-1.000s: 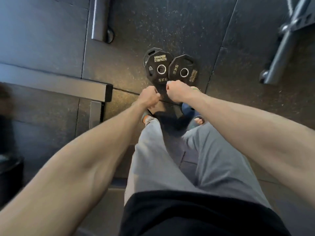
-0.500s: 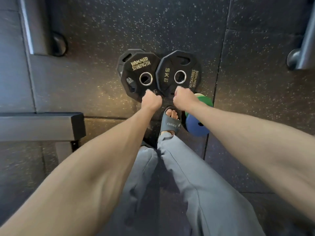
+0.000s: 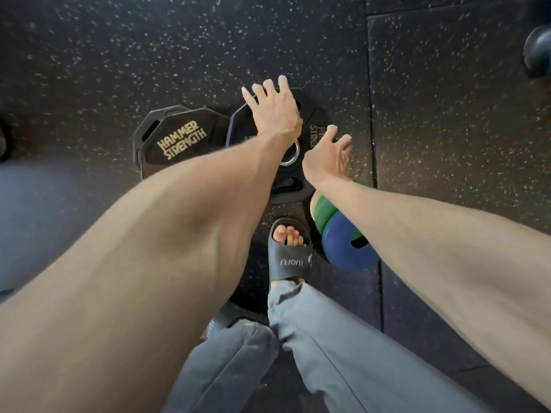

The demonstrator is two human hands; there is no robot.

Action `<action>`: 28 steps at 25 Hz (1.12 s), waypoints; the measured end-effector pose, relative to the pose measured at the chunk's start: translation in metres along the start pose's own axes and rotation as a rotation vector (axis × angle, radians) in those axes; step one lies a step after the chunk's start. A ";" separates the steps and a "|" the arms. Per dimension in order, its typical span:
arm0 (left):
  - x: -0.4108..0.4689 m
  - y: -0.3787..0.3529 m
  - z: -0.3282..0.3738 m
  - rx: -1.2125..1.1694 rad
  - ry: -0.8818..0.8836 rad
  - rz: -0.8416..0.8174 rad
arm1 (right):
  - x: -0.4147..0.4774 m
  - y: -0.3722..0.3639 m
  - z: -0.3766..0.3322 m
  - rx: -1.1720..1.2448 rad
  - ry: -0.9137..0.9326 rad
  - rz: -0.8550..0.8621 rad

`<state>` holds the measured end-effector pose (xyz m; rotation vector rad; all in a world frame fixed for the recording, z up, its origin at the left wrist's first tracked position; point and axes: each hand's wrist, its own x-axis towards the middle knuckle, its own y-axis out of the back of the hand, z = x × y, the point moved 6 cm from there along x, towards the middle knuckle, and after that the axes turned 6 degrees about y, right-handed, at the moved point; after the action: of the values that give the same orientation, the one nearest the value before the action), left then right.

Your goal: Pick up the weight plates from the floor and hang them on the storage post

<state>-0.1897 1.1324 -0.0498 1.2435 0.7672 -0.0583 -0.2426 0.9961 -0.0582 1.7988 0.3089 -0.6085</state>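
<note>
Though flat on floor (image 3: 179, 55), right plate (image 3: 313, 111) looks heavy, rigid, smooth: hook grip slot or rim. Left plate (image 3: 182, 138) just beside. My left hand (image 3: 275, 114) spread over far edge, right hand (image 3: 326, 155) loose at right rim; neither gripping.

HAMMER STRENGTH in gold on the left black plate (image 3: 179, 138) (partly hidden again on the right plate (image 3: 313, 135)); IUOFU on the sandal strap (image 3: 290, 262).

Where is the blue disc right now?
In the head view the blue disc sits on the floor, right of centre, against green discs, just right of the sandalled foot and partly under the right forearm.
</note>
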 end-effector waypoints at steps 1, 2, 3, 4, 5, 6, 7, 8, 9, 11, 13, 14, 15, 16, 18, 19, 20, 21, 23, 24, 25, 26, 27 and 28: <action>0.008 -0.001 0.002 0.038 -0.005 0.009 | 0.007 0.001 0.001 0.009 0.001 0.023; 0.015 0.002 0.002 0.063 -0.014 0.026 | 0.013 0.003 0.001 0.018 -0.004 0.035; 0.020 0.005 0.002 0.066 -0.028 0.035 | 0.020 0.005 0.003 0.037 -0.016 0.032; 0.023 0.007 0.000 0.061 -0.046 0.032 | 0.025 0.007 0.003 0.070 -0.031 0.012; 0.022 0.011 -0.002 0.052 -0.063 0.028 | 0.028 0.007 0.003 0.111 -0.045 -0.019; 0.018 0.015 -0.005 0.040 -0.083 0.033 | 0.028 0.008 0.002 0.155 -0.058 -0.048; 0.011 0.023 -0.007 0.024 -0.101 0.040 | 0.026 0.010 0.000 0.206 -0.071 -0.061; 0.001 0.031 -0.011 0.002 -0.115 0.042 | 0.022 0.012 -0.001 0.260 -0.078 -0.064; -0.010 0.037 -0.017 -0.022 -0.128 0.038 | 0.016 0.015 -0.002 0.307 -0.075 -0.063; -0.028 0.044 -0.039 -0.057 -0.124 0.031 | 0.005 0.018 -0.012 0.348 -0.015 -0.079; -0.051 0.046 -0.077 -0.079 -0.070 0.012 | -0.003 0.020 -0.035 0.338 0.085 -0.106; -0.065 0.044 -0.098 -0.096 -0.039 -0.003 | -0.006 0.018 -0.048 0.326 0.123 -0.123; -0.079 0.042 -0.118 -0.121 -0.007 -0.012 | -0.010 0.015 -0.060 0.317 0.151 -0.146; -0.093 0.040 -0.136 -0.145 0.029 -0.018 | -0.015 0.010 -0.070 0.312 0.173 -0.166; -0.113 0.038 -0.154 -0.163 0.072 -0.036 | -0.028 0.004 -0.081 0.290 0.174 -0.197; -0.120 0.038 -0.157 -0.168 0.079 -0.049 | -0.036 0.002 -0.082 0.276 0.157 -0.219; -0.124 0.039 -0.157 -0.192 0.084 -0.055 | -0.042 0.000 -0.081 0.270 0.143 -0.241; -0.130 0.040 -0.157 -0.239 0.095 -0.059 | -0.050 0.000 -0.080 0.257 0.129 -0.268; -0.143 0.040 -0.157 -0.339 0.112 -0.060 | -0.060 -0.001 -0.074 0.231 0.072 -0.314; -0.151 0.038 -0.157 -0.366 0.112 -0.071 | -0.062 -0.003 -0.069 0.230 0.039 -0.336; -0.158 0.037 -0.155 -0.371 0.103 -0.094 | -0.065 -0.004 -0.064 0.234 0.002 -0.365; -0.164 0.037 -0.153 -0.370 0.089 -0.120 | -0.069 -0.008 -0.059 0.248 -0.023 -0.394; -0.168 0.042 -0.149 -0.371 0.090 -0.133 | -0.075 -0.010 -0.056 0.266 -0.047 -0.423; -0.171 0.050 -0.145 -0.376 0.109 -0.130 | -0.082 -0.015 -0.053 0.300 -0.086 -0.448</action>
<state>-0.3679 1.2146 0.0700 0.8443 0.9068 0.0469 -0.3051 1.0583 -0.0137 1.9948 0.5953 -1.0906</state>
